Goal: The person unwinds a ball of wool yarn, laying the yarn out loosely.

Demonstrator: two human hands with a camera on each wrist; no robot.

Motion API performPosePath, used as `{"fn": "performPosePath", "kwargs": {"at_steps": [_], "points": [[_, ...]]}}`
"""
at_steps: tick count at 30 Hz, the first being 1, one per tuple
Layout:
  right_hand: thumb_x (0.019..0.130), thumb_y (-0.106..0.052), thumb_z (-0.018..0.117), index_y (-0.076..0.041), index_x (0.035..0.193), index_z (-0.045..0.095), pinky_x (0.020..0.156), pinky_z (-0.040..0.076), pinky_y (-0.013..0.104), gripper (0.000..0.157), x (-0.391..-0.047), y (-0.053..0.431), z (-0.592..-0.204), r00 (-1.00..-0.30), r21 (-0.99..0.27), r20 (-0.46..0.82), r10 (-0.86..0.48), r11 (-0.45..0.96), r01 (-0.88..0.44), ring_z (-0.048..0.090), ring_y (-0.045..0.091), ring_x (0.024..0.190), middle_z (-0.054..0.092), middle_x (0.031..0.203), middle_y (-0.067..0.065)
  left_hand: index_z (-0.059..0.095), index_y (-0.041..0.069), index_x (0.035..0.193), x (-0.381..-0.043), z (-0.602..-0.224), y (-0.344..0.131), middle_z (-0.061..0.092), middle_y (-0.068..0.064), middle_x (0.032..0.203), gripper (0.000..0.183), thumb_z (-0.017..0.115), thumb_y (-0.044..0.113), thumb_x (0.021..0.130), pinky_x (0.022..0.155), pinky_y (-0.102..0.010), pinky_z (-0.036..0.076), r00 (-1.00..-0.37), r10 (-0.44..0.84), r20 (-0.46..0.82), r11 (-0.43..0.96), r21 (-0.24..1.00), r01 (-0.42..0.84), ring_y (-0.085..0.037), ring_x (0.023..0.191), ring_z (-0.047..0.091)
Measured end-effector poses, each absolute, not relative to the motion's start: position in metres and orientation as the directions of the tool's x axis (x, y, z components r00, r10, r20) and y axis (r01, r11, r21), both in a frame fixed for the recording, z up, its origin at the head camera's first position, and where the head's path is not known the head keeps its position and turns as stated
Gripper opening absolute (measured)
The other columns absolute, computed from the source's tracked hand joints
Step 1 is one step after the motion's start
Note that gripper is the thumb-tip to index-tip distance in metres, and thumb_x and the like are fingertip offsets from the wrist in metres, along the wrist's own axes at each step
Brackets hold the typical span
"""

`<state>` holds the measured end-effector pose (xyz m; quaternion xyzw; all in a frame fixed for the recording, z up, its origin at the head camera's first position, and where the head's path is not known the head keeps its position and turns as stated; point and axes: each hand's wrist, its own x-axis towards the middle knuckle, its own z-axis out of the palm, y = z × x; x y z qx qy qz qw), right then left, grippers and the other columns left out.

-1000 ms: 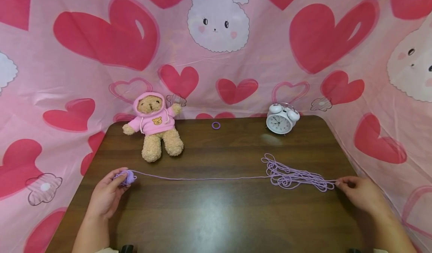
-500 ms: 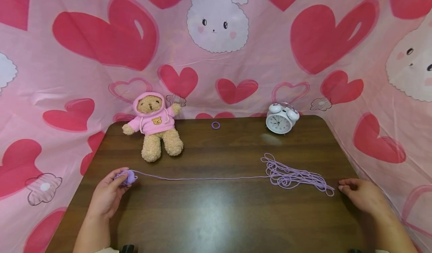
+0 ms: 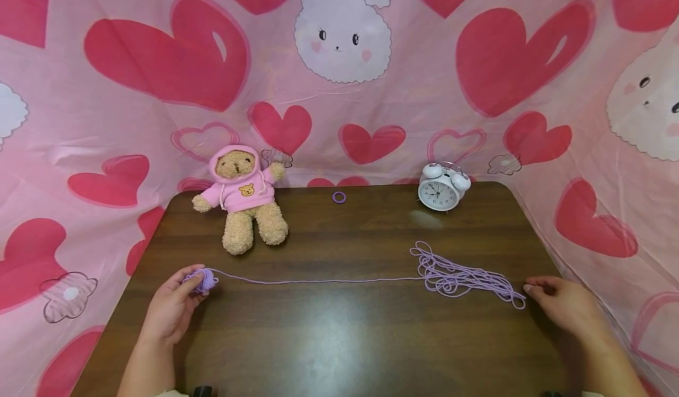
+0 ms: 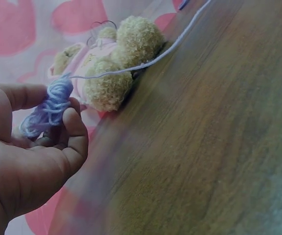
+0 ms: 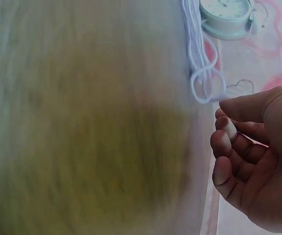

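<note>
A small wound bundle of lilac yarn (image 4: 50,107) is pinched between the thumb and fingers of my left hand (image 3: 171,305), at the left of the table. From it a single strand (image 3: 318,281) runs nearly straight across to a loose, looped pile of the same yarn (image 3: 461,278) on the right. My right hand (image 3: 567,303) is beside the pile's right end, its fingers loosely curled. In the right wrist view the thumb tip (image 5: 225,104) is right by the end loops (image 5: 208,88), with no yarn visible between the fingers. Whether it touches them I cannot tell.
A teddy bear (image 3: 246,188) in a pink hoodie sits at the back left of the brown table (image 3: 329,338). A purple ring (image 3: 339,197) lies at the back middle. At the back right stands a white alarm clock (image 3: 440,194). Pink heart-print cloth (image 3: 339,108) surrounds the table.
My right hand let go of the pile's right end and drew back, then came slightly left, close to the loops again. My left hand keeps its pinch on the bundle, nearly still.
</note>
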<state>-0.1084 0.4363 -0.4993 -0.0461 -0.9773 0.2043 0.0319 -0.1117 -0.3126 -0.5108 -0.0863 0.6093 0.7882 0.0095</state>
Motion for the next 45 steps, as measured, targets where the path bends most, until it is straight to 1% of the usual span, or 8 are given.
{"fn": "performPosePath", "kwargs": {"at_steps": [6,12,14,19,23,30,39,45], "points": [[0.098,-0.029,0.071,-0.005,0.105,0.078,0.067,0.047,0.039,0.026,-0.113,0.422,-0.5,-0.991,-0.41,0.086,0.107,0.91,0.062,0.07,0.044,0.092,0.077,0.097,0.018,0.068,0.015,0.116,-0.112,-0.512,-0.309,0.062,0.003,0.105,0.016,0.054,0.012,0.109,0.077,-0.024,0.055,-0.985,-0.072,-0.154,-0.256,0.958,-0.131,-0.01,0.092,0.061],[0.098,-0.029,0.071,-0.006,0.106,0.079,0.062,0.045,0.031,0.026,-0.119,0.406,-0.497,-0.989,-0.448,0.09,0.12,0.891,0.068,0.067,0.025,0.082,0.077,0.093,0.014,0.066,0.013,0.118,-0.114,-0.512,-0.307,0.063,0.003,0.105,0.015,0.054,0.013,0.109,0.076,-0.026,0.056,-0.984,-0.051,-0.17,-0.244,0.958,-0.152,-0.01,0.091,0.063],[0.098,-0.03,0.071,-0.006,0.106,0.079,0.062,0.046,0.033,0.026,-0.121,0.401,-0.496,-0.988,-0.456,0.091,0.121,0.887,0.066,0.067,0.025,0.082,0.077,0.094,0.015,0.065,0.013,0.119,-0.115,-0.512,-0.305,0.063,0.002,0.105,0.015,0.054,0.014,0.109,0.076,-0.027,0.057,-0.983,-0.045,-0.176,-0.239,0.958,-0.16,-0.011,0.091,0.063],[0.099,-0.033,0.069,-0.008,0.109,0.079,0.07,0.051,0.046,0.028,-0.127,0.386,-0.492,-0.989,-0.467,0.091,0.114,0.882,0.059,0.071,0.041,0.096,0.076,0.105,0.02,0.062,0.009,0.123,-0.117,-0.511,-0.301,0.06,-0.002,0.107,0.017,0.054,0.014,0.109,0.076,-0.028,0.058,-0.981,-0.025,-0.194,-0.222,0.958,-0.183,-0.012,0.092,0.063],[0.099,-0.033,0.069,-0.008,0.109,0.079,0.074,0.051,0.051,0.028,-0.131,0.374,-0.489,-0.991,-0.485,0.092,0.1,0.874,0.043,0.068,0.047,0.103,0.076,0.107,0.021,0.06,0.007,0.125,-0.119,-0.509,-0.297,0.06,-0.002,0.11,0.019,0.056,0.017,0.109,0.078,-0.029,0.059,-0.977,-0.034,-0.211,-0.196,0.96,-0.2,-0.013,0.094,0.063],[0.098,-0.029,0.07,-0.01,0.107,0.079,0.073,0.048,0.043,0.022,-0.141,0.353,-0.488,-0.99,-0.505,0.125,0.066,0.863,-0.007,0.069,0.036,0.093,0.077,0.102,0.015,0.058,0.003,0.127,-0.123,-0.508,-0.293,0.059,-0.003,0.111,0.024,0.058,0.018,0.108,0.079,-0.028,0.059,-0.977,-0.029,-0.213,-0.176,0.963,-0.205,-0.013,0.095,0.063],[0.097,-0.027,0.072,-0.012,0.104,0.08,0.073,0.049,0.04,0.019,-0.154,0.325,-0.484,-0.988,-0.537,0.151,0.029,0.842,-0.057,0.067,0.026,0.087,0.078,0.098,0.009,0.051,-0.007,0.132,-0.126,-0.51,-0.288,0.06,-0.003,0.111,0.035,0.062,0.014,0.106,0.082,-0.026,0.059,-0.978,-0.029,-0.204,-0.155,0.968,-0.198,-0.013,0.093,0.064],[0.096,-0.024,0.074,-0.012,0.104,0.08,0.075,0.049,0.04,0.016,-0.161,0.306,-0.482,-0.986,-0.561,0.165,0.004,0.823,-0.091,0.066,0.023,0.087,0.078,0.099,0.007,0.056,-0.003,0.128,-0.13,-0.507,-0.278,0.061,-0.004,0.11,0.027,0.063,0.008,0.104,0.082,-0.026,0.058,-0.986,-0.01,-0.165,-0.177,0.971,-0.161,-0.012,0.093,0.065]]}}
